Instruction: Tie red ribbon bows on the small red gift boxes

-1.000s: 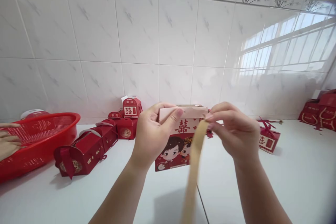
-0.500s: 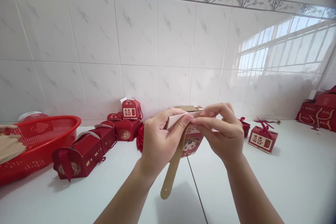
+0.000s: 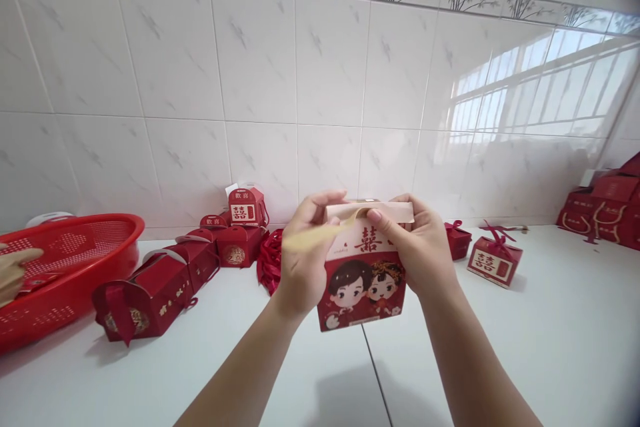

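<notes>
Between my hands, above the white table, is a red and white paper gift box (image 3: 364, 287) printed with two cartoon figures and a double-happiness sign. Its pale top flap (image 3: 395, 211) is folded over towards me. A tan strap (image 3: 313, 237), blurred, sticks out to the left from the top. My left hand (image 3: 306, 257) is closed round the box's left side, its fingers partly behind the box and strap. My right hand (image 3: 427, 243) grips the right side, with the thumb pressing the strap's base against the front. The other right fingers are hidden behind the box.
A red plastic basket (image 3: 113, 263) stands at the left, with another person's hand (image 3: 15, 272) over it. Several red boxes (image 3: 150, 290) and a heap of red ribbon (image 3: 270, 260) lie left of centre. A small ribboned box (image 3: 495, 260) and red bags (image 3: 603, 213) stand right.
The box has turned so its printed front faces me. The strap has swung from hanging down to pointing left. My right hand has moved from the top flap to the right side.
</notes>
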Motion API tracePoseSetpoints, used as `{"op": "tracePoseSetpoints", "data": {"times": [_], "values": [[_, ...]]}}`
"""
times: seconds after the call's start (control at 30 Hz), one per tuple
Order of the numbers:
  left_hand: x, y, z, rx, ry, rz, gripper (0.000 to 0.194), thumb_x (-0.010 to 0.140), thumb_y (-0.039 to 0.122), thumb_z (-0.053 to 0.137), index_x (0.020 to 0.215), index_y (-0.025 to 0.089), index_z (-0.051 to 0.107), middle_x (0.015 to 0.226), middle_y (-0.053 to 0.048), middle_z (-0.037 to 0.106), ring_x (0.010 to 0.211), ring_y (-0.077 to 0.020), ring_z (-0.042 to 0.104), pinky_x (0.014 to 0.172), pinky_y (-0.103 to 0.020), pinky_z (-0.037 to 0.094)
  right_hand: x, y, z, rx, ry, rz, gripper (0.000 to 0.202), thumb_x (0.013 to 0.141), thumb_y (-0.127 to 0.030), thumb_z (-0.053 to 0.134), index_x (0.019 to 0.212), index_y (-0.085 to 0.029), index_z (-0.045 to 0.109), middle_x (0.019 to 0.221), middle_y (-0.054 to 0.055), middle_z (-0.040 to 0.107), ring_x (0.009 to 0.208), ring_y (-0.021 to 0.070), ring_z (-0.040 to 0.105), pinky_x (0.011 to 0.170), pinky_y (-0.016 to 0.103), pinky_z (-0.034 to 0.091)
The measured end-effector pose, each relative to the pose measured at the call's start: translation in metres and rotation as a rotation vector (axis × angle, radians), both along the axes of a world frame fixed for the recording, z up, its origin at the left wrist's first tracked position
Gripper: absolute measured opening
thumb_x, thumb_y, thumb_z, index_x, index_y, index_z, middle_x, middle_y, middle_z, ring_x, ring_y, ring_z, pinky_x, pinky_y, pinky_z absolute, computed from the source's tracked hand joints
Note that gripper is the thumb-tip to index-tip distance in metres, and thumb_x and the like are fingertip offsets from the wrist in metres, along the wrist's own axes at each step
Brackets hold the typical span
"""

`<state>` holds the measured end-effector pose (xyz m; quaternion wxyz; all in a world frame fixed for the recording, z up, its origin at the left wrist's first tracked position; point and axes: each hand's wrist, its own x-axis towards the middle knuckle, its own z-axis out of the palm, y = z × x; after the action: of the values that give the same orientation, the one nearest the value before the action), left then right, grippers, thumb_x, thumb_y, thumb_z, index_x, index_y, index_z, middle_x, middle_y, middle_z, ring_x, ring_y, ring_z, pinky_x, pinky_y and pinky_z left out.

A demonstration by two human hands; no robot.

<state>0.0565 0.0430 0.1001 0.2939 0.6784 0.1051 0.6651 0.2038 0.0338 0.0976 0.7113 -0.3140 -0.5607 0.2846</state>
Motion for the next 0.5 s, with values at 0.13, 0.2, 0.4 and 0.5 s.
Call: {"op": "tracePoseSetpoints", "data": {"times": [0.13, 0.2, 0.4, 0.5], "values": [[-0.005, 0.005, 0.006, 0.098, 0.051, 0.139, 0.031, 0.08, 0.024, 0.062, 0.111, 0.021, 0.062, 0.118, -0.008, 0.061, 0.107, -0.0222, 0.057, 0.087, -0.034, 0.05, 0.003, 0.005, 0.0, 0.028, 0.06, -0.128, 0.035, 0.066, -0.039, 0.078, 0.07, -0.021, 0.048, 0.06, -0.005, 0.058, 0.051, 0.0101, 0.055, 0.044, 0.02, 0.045], [-0.008, 0.003, 0.01, 0.146, 0.032, 0.266, 0.013, 0.082, 0.026, 0.062, 0.092, 0.02, 0.069, 0.107, -0.007, 0.065, 0.107, -0.0215, 0.057, 0.09, -0.035, 0.048, 0.004, 0.005, 0.0, 0.081, -0.015, -0.195, 0.035, 0.066, -0.037, 0.078, 0.066, -0.02, 0.047, 0.057, -0.006, 0.057, 0.049, 0.0092, 0.052, 0.042, 0.019, 0.042], [-0.014, -0.006, 0.017, 0.083, -0.261, 0.371, 0.024, 0.085, 0.041, 0.059, 0.076, 0.021, 0.07, 0.065, 0.0, 0.065, 0.069, -0.0141, 0.063, 0.067, -0.028, 0.051, 0.002, -0.001, -0.002, 0.512, -0.34, -0.133, 0.021, 0.07, -0.021, 0.077, 0.069, -0.022, 0.055, 0.061, -0.004, 0.058, 0.056, 0.0129, 0.057, 0.049, 0.025, 0.046], [-0.018, -0.011, 0.019, 0.038, -0.294, 0.393, 0.026, 0.086, 0.04, 0.058, 0.104, 0.023, 0.063, 0.052, 0.005, 0.059, 0.044, -0.009, 0.051, 0.047, -0.023, 0.044, 0.001, -0.006, -0.002, 0.688, -0.441, -0.153, 0.023, 0.071, -0.016, 0.076, 0.07, -0.022, 0.054, 0.06, -0.003, 0.059, 0.059, 0.0149, 0.059, 0.052, 0.028, 0.047]]}}
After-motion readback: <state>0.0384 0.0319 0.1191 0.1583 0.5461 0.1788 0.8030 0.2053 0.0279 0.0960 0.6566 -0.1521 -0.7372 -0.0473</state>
